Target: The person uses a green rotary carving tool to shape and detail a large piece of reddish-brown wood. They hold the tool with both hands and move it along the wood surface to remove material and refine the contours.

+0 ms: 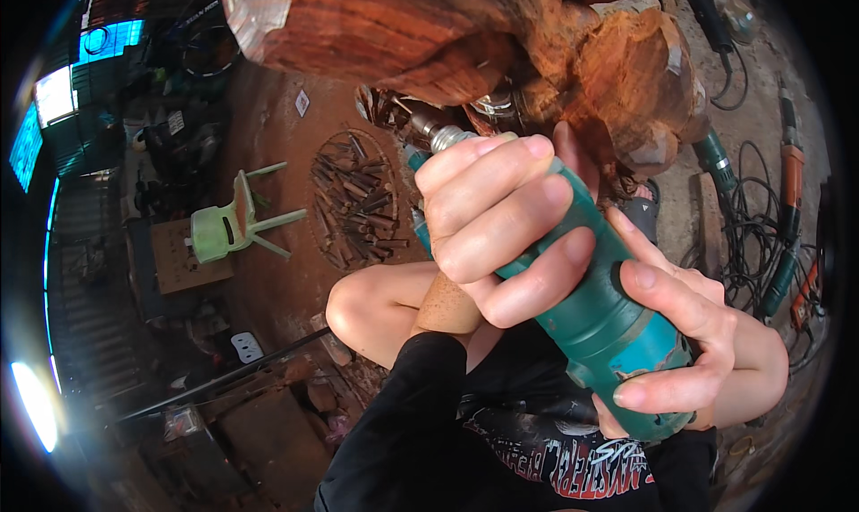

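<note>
Both hands grip green rotary tool: left hand round front, right hand at rear; tip by red-brown carved wood

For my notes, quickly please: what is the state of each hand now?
Left hand: closed around the front of the green power tool.
Right hand: closed around the rear of the same tool.

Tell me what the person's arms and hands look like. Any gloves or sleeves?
No gloves: the left hand and right hand are bare, without rings or watch visible. Both forearms are bare; no cuff shows. Reddish dust speckles the left forearm.
</note>
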`<action>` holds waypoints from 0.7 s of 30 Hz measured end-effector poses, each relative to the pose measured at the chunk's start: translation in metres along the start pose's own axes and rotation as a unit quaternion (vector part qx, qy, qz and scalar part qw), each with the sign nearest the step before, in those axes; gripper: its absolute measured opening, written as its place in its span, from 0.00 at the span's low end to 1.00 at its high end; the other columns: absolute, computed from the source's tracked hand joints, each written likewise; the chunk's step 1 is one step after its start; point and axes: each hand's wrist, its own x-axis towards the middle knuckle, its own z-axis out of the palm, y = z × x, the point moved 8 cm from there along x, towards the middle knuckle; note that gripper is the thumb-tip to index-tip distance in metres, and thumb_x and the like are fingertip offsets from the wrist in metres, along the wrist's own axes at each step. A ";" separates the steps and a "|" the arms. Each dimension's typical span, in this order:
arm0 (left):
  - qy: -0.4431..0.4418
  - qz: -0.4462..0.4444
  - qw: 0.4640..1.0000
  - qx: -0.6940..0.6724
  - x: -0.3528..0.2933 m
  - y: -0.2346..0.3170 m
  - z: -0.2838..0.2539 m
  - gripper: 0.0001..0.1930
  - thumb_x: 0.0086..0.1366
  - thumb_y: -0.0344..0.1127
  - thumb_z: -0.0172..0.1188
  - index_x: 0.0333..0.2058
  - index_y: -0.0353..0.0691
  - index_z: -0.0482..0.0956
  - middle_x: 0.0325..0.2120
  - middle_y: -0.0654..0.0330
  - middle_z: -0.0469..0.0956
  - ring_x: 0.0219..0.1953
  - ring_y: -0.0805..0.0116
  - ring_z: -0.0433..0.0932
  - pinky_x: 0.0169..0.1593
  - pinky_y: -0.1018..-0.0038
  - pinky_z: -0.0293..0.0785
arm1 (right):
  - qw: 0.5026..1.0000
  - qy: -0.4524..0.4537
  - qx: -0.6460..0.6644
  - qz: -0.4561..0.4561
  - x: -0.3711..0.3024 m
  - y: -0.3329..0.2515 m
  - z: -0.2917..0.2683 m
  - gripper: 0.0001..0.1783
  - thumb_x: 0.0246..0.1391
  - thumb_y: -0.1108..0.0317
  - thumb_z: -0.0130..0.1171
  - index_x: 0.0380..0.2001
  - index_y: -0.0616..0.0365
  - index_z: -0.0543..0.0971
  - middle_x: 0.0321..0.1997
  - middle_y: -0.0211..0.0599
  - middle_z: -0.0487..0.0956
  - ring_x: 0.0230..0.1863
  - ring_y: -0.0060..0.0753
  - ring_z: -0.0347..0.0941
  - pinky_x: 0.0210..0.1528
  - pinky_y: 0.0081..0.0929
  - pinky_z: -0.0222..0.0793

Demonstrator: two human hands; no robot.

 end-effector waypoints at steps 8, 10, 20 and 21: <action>0.016 0.005 0.999 -0.030 -0.002 -0.002 0.003 0.21 0.53 0.32 0.74 0.46 0.55 0.78 0.46 0.60 0.79 0.46 0.57 0.84 0.46 0.61 0.80 | 0.998 -0.038 -0.009 -0.053 -0.004 0.002 0.002 0.27 0.52 0.57 0.79 0.53 0.39 0.77 0.75 0.79 0.60 0.65 1.01 0.63 0.66 0.75 0.67; 0.007 0.010 0.999 -0.031 -0.001 -0.002 0.001 0.22 0.52 0.32 0.74 0.46 0.54 0.79 0.45 0.60 0.79 0.45 0.57 0.84 0.46 0.61 0.80 | 0.997 -0.049 -0.006 -0.052 -0.005 0.001 0.001 0.27 0.53 0.56 0.79 0.53 0.40 0.77 0.74 0.81 0.60 0.65 1.00 0.63 0.67 0.76 0.65; -0.002 0.034 0.996 -0.085 0.003 -0.004 0.012 0.24 0.51 0.28 0.77 0.47 0.50 0.79 0.40 0.63 0.82 0.38 0.62 0.84 0.38 0.67 0.79 | 0.990 -0.082 0.057 0.099 -0.017 -0.011 0.000 0.43 0.43 0.65 0.80 0.60 0.38 0.66 0.81 0.77 0.43 0.75 0.93 0.50 0.73 0.68 0.60; -0.006 0.041 0.995 -0.088 0.004 -0.004 0.013 0.25 0.51 0.27 0.77 0.47 0.50 0.79 0.40 0.63 0.82 0.37 0.62 0.84 0.36 0.68 0.79 | 0.989 -0.075 0.064 0.106 -0.017 -0.012 -0.001 0.44 0.42 0.67 0.80 0.60 0.38 0.66 0.81 0.76 0.42 0.76 0.92 0.50 0.73 0.66 0.60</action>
